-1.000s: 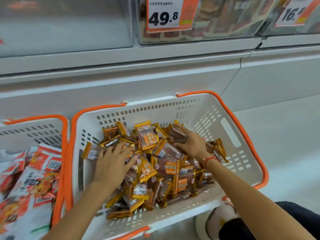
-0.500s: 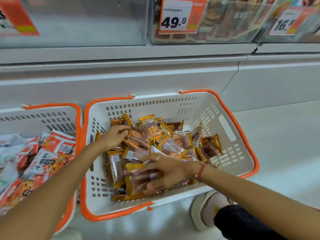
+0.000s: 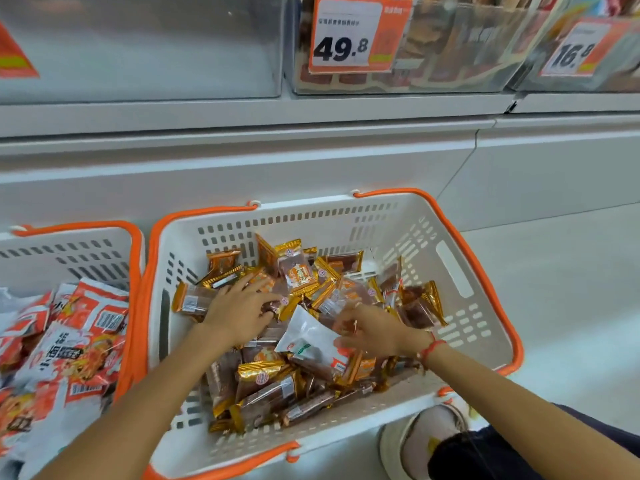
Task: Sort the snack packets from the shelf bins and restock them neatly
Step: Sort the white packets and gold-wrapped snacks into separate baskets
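A white basket with orange handles (image 3: 460,271) on the floor holds a heap of several gold-and-brown snack packets (image 3: 298,276). My left hand (image 3: 239,313) rests on the left of the heap, fingers spread over the packets. My right hand (image 3: 375,330), a red string at its wrist, is blurred, with fingers curled at the upper right edge of a white packet (image 3: 310,341). That packet lies tilted on top of the heap between my hands.
A second basket (image 3: 86,244) on the left holds several red-and-white snack packets (image 3: 86,341). Above, clear shelf bins: one looks bare (image 3: 138,46), one with a 49.8 price tag (image 3: 349,36) holds brown snacks. My shoe (image 3: 415,441) is beside the basket's near right corner.
My right hand has drawn back to the right from the near left of the heap, and the white packet now shows. My left hand has slid toward the middle, fingers spread.
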{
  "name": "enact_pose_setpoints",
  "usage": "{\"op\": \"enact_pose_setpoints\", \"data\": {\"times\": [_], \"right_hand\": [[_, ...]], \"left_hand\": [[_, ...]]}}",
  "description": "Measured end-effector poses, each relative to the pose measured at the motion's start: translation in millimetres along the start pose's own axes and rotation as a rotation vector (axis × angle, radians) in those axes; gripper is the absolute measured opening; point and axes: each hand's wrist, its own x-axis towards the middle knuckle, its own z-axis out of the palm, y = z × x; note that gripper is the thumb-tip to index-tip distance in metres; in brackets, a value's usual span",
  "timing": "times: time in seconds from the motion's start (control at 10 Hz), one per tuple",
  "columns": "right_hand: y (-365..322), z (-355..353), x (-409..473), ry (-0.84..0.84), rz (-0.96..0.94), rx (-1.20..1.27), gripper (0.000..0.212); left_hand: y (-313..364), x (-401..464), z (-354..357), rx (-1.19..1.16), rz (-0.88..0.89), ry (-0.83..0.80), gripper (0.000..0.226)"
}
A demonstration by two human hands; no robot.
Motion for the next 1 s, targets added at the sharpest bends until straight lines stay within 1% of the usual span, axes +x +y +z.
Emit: {"op": "enact_pose_setpoints", "data": {"times": [0.1,0.2,0.3,0.4,0.5,0.6,0.7,0.8,0.9,1.0], "right_hand": [[39.8,3.2,32.3,0.149,0.0,0.075,0.011],[29.1,-13.4,27.9,0.294,0.035,0.305,0.019],[-0.8,-21.6,33.7,0.354,-0.038,0.341,0.015],[-15.8,-27.7,36.3,0.148,-0.043,0.313,0.02],[4.6,-43.0,45.5,0.033,0.099,0.033,0.03],[48.4,-45.8,50.9,0.195,0.311,-0.235,0.041],[67.7,-12.8,58.0,0.139,0.41,-0.215,0.045],[55.4,31.2,62.5,-0.01,0.317,-0.2,0.043],[30.7,34.7,58.2,-0.055,0.206,-0.162,0.05],[11.6,23.5,46.3,-0.302,0.156,-0.141,0.043]], "left_hand": [[16.9,-13.0,-12.6,-0.225,-0.074,0.188,0.054],[45.3,-27.4,-26.3,-0.84,-0.069,0.331,0.064],[76.0,-24.9,-33.2,-1.419,0.032,0.224,0.041],[82.7,-12.5,-24.8,-1.464,-0.015,0.392,0.024],[65.5,-10.1,-12.2,-1.353,-0.101,0.532,0.007],[49.2,-9.8,-3.7,-1.197,-0.147,0.599,0.008],[44.7,-10.4,-3.8,-1.136,-0.177,0.621,0.015],[44.7,-11.7,-15.7,-1.042,-0.159,0.644,0.034],[44.5,-11.6,-34.3,-0.926,-0.141,0.713,0.044],[47.7,-2.5,-46.5,-0.89,-0.081,0.692,0.033]]}}
